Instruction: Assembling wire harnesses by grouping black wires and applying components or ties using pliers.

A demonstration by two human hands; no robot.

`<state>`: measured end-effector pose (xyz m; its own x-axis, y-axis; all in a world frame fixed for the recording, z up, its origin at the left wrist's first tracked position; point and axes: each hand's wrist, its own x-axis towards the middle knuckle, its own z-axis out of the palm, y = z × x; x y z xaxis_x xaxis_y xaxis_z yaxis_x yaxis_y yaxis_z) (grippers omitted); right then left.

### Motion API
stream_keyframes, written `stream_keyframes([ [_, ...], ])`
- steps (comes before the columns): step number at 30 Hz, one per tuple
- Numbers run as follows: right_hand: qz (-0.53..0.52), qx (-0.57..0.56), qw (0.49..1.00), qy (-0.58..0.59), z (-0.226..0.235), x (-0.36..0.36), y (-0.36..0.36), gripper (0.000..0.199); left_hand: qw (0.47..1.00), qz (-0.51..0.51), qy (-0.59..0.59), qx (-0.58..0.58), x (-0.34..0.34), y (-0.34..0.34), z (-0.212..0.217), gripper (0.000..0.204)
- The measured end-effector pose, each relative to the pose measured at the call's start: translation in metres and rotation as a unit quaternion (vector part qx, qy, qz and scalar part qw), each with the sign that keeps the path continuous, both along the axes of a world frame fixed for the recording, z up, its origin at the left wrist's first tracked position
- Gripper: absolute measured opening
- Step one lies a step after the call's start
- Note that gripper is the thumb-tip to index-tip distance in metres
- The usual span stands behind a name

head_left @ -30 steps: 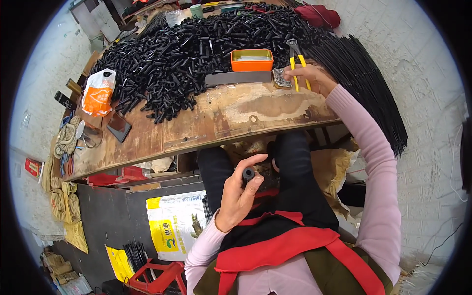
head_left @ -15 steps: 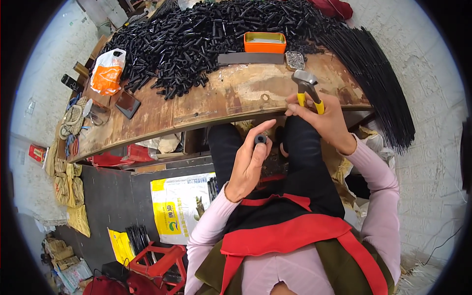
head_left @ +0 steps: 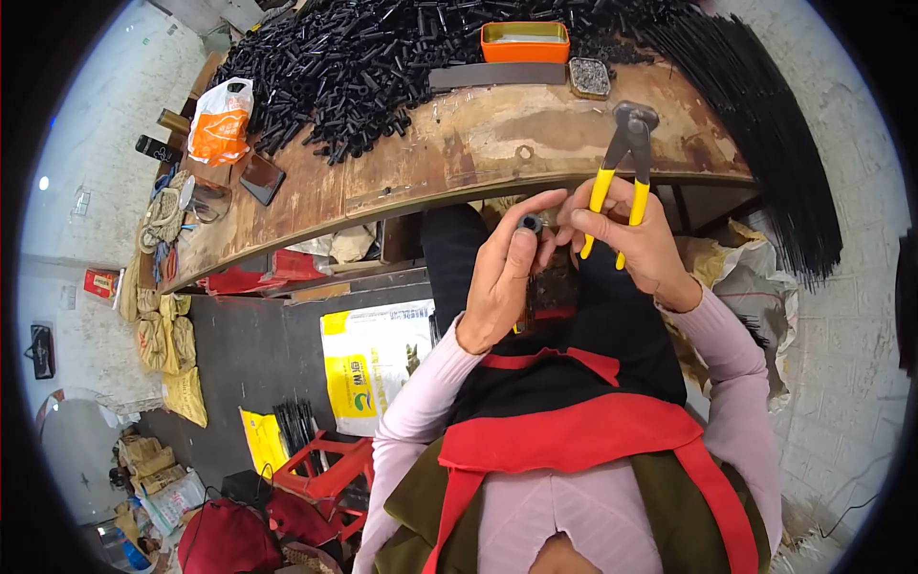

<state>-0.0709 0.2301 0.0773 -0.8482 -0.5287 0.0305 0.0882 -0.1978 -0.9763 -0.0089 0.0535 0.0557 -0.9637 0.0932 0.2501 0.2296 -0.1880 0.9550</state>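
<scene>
My left hand (head_left: 499, 277) grips a short black tube (head_left: 530, 223), its open round end facing up between thumb and forefinger. Pincers (head_left: 631, 137) with yellow handles and a dark metal head rest in my right hand (head_left: 648, 247), jaws toward the table. The right thumb and fingertips reach the side of the left hand; whether they pinch anything small there is hidden. Both hands are over my lap, just short of the edge of the wooden table (head_left: 459, 158).
A heap of black tubes (head_left: 354, 77) covers the table's far side, with an orange tin (head_left: 525, 43), a grey strip (head_left: 497, 76) and a small dish of metal bits (head_left: 589, 78). Long black rods (head_left: 755, 134) overhang the right end. A phone (head_left: 262, 179) and plastic bag (head_left: 221, 124) lie left.
My right hand has moved left to meet the left hand, and the pincers have swung more upright with handles fully showing. The left hand has risen slightly. The whole view has shifted a little.
</scene>
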Motion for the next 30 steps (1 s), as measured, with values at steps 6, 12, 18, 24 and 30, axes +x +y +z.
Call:
stream_keyframes([
  [6,-0.022,-0.028,0.999,0.041,-0.001,0.018,-0.009,0.013,0.999,-0.034,-0.005,0.02,-0.004,0.007,0.001,0.06],
  [12,-0.019,-0.039,0.998,0.04,-0.001,0.023,-0.012,0.014,0.999,-0.035,-0.003,0.028,-0.002,0.007,0.003,0.062],
  [18,-0.019,-0.042,0.998,0.042,0.0,0.024,-0.015,0.014,0.999,-0.028,0.007,0.021,-0.001,0.006,0.0,0.061],
  [24,-0.038,-0.039,0.996,0.064,-0.002,0.027,-0.019,0.013,0.999,-0.028,0.012,0.013,0.001,0.002,0.001,0.057],
  [30,-0.035,-0.054,0.996,0.062,0.0,0.028,-0.024,0.012,0.999,-0.031,0.009,0.038,0.004,-0.001,0.005,0.054],
])
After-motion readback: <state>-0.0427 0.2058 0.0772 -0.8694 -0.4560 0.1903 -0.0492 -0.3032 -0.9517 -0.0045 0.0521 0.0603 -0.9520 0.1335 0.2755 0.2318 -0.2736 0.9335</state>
